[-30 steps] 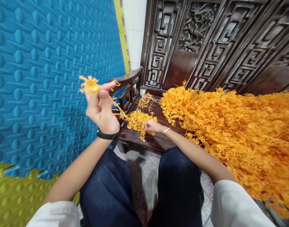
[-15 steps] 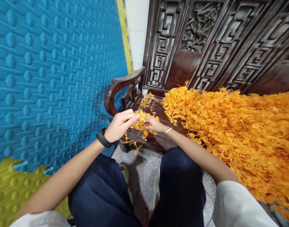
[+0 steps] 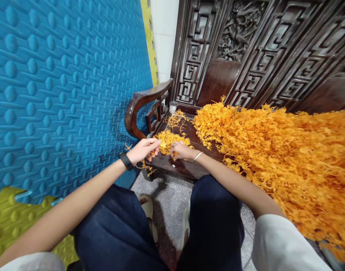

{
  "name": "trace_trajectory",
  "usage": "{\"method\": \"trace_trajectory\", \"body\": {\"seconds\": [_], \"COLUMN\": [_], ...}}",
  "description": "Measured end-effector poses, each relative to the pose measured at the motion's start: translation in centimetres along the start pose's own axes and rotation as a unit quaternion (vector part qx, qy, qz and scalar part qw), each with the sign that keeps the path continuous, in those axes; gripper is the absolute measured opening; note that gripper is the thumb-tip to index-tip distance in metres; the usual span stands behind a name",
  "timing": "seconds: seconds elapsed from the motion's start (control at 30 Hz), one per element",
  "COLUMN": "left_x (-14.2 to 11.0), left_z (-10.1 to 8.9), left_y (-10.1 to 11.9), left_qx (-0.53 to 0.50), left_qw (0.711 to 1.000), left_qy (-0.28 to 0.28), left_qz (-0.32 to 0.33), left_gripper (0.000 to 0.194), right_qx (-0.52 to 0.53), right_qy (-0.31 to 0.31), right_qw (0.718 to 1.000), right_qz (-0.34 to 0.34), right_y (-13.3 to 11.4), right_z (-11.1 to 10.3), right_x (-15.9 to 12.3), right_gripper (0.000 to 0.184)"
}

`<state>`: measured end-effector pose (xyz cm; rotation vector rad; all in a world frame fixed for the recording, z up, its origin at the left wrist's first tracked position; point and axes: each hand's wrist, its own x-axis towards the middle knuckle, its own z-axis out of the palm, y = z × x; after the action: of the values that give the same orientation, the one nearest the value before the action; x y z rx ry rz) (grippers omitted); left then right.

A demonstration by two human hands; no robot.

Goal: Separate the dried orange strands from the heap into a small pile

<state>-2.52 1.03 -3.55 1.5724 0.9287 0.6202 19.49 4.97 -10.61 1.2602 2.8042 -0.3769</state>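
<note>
My left hand [image 3: 144, 149] is closed on orange plastic flower stems [image 3: 145, 165], whose thin branching ends dangle below and left of the fingers. Just right of it, my right hand [image 3: 182, 150] has its fingers curled down at the near edge of a small pile of orange plastic blossoms [image 3: 169, 139]. Whatever its fingertips pinch is hidden. The pile lies on the dark wooden bench seat [image 3: 186, 169]. Behind the pile sits a loose clump of bare orange stems [image 3: 176, 119].
A big heap of orange plastic flowers [image 3: 288, 158] covers the bench to the right. The curved armrest [image 3: 135, 109] rises on the left, beside blue foam matting [image 3: 62, 94]. A carved backrest [image 3: 223, 79] stands behind. A small white cup [image 3: 172, 108] is at the seat's back corner.
My hands have moved apart: the left went left and slightly down with the dangling stems, while the right drew down to the pile. More of the small pile shows between them.
</note>
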Motion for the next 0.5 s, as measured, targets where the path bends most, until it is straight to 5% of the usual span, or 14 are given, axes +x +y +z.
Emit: {"method": "trace_trajectory", "body": {"seconds": [0.23,0.33,0.43,0.5], "left_x": [0.5,0.6,0.7,0.6], "left_z": [-0.4,-0.3,-0.1,0.1], "left_y": [-0.8,-1.0,-1.0,-0.8], "left_qx": [-0.024,-0.013,0.011,0.041], "left_qw": [0.999,0.999,0.999,0.999], "left_qy": [-0.023,-0.038,-0.031,-0.008], "left_qz": [-0.002,0.006,0.02,0.035], "left_gripper": [0.029,0.025,0.019,0.018], "right_qx": [-0.01,0.079,0.287,0.443], "right_qy": [0.013,0.089,0.188,0.182], "right_qw": [0.999,0.992,0.939,0.878], "right_qz": [0.045,0.034,0.013,0.0], "right_y": [1.3,0.9,-0.7,-2.2], "right_z": [-0.3,-0.8,-1.8,-2.5], "right_x": [-0.7,-0.7,-0.7,-0.9], "right_gripper": [0.009,0.008,0.016,0.028]}}
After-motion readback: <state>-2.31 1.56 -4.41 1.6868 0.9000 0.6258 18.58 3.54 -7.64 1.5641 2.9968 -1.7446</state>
